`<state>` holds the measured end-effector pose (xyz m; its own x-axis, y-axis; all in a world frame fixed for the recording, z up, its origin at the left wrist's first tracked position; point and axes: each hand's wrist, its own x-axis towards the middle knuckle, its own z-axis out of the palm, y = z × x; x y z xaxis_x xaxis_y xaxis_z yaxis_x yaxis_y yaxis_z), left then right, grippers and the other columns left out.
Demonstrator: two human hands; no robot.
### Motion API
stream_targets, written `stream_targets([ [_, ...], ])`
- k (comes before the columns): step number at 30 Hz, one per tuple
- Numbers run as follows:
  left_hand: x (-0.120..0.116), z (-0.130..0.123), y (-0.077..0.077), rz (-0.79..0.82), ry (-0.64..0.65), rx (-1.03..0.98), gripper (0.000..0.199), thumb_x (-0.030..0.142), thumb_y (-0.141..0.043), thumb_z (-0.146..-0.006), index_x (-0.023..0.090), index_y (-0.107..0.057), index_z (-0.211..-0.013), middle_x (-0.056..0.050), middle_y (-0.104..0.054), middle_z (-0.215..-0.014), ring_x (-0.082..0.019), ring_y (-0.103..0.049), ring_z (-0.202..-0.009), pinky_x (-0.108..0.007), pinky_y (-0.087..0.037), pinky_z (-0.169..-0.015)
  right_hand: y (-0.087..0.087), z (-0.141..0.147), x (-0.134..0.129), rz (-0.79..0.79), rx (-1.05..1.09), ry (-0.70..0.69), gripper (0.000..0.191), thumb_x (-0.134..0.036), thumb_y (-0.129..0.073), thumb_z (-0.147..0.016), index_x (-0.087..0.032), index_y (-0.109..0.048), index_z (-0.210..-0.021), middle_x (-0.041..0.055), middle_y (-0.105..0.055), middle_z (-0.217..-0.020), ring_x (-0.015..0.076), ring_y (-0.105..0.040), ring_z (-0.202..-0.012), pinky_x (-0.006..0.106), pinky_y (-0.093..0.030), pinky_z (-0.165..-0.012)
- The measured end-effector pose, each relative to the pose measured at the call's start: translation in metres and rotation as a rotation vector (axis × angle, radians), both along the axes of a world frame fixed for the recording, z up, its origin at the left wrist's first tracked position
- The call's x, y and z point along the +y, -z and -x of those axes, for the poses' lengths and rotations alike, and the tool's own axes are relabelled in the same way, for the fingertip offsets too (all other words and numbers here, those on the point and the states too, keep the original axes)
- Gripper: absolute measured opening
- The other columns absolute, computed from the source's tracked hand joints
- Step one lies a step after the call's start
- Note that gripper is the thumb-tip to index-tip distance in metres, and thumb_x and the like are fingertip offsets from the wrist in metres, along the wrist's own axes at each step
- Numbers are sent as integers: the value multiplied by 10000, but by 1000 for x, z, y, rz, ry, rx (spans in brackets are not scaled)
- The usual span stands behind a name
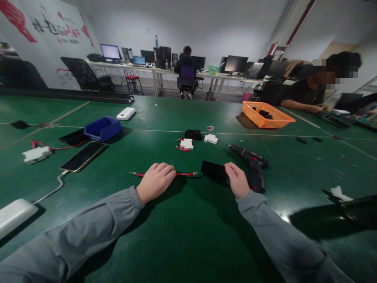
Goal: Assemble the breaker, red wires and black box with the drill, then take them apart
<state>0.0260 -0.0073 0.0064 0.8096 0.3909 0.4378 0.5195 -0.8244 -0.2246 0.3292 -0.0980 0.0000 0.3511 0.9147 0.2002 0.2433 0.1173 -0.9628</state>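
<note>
My left hand is closed over the middle of a red cable with metal lugs at its ends, low over the green table. A flat black piece is pinched at its right end by my right hand; I cannot make out what kind of piece it is. Ahead of my hands lie a white module with red wires, a smaller white module and a black block. A black cordless drill rests just beyond my right hand, its bit towards the small white module.
On the left are a phone, a blue bin, another white module and a white power bank. An orange basket holds black parts. A co-worker sits at the far right. A dark cylinder lies near right.
</note>
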Motion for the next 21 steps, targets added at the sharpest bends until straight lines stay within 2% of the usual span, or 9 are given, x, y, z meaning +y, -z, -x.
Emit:
stream_targets([
  [2,0,0,0,6,-1,8,180,243,-466,-976,198,-635,-1021,-61,-655,-1028,-204,-560,-937,-370,-396,-757,-1,-3,-2,-131,-324,-63,199,-378,-571,-883,-203,-619,-804,33,-621,-815,199,-594,-804,337,-506,-759],
  [5,1,0,1,16,-5,14,178,243,-471,-974,200,-635,-1028,-56,-656,-1042,-207,-559,-945,-375,-396,-758,-2,-2,-4,-260,-496,-183,105,-261,-569,-866,-204,-600,-782,68,-629,-920,220,-596,-891,387,-480,-838],
  [8,1,0,2,15,-9,10,169,231,-483,-966,206,-636,-1033,-57,-657,-1057,-213,-558,-956,-379,-393,-760,-2,1,-5,-297,-521,-224,74,-200,-590,-813,-209,-560,-747,74,-618,-952,228,-592,-906,404,-480,-831],
  [13,1,0,3,13,-14,10,160,218,-498,-957,204,-636,-1038,-62,-660,-1059,-220,-561,-952,-379,-389,-760,-5,2,-9,-326,-495,-176,75,-164,-603,-786,-206,-549,-758,72,-602,-981,228,-588,-922,404,-479,-830],
  [21,3,1,3,0,-21,8,180,249,-480,-973,204,-641,-1039,-67,-665,-1054,-219,-564,-944,-377,-381,-755,-3,5,-11,-316,-435,-270,78,-155,-644,-773,-204,-587,-797,87,-586,-1047,234,-586,-976,396,-498,-835],
])
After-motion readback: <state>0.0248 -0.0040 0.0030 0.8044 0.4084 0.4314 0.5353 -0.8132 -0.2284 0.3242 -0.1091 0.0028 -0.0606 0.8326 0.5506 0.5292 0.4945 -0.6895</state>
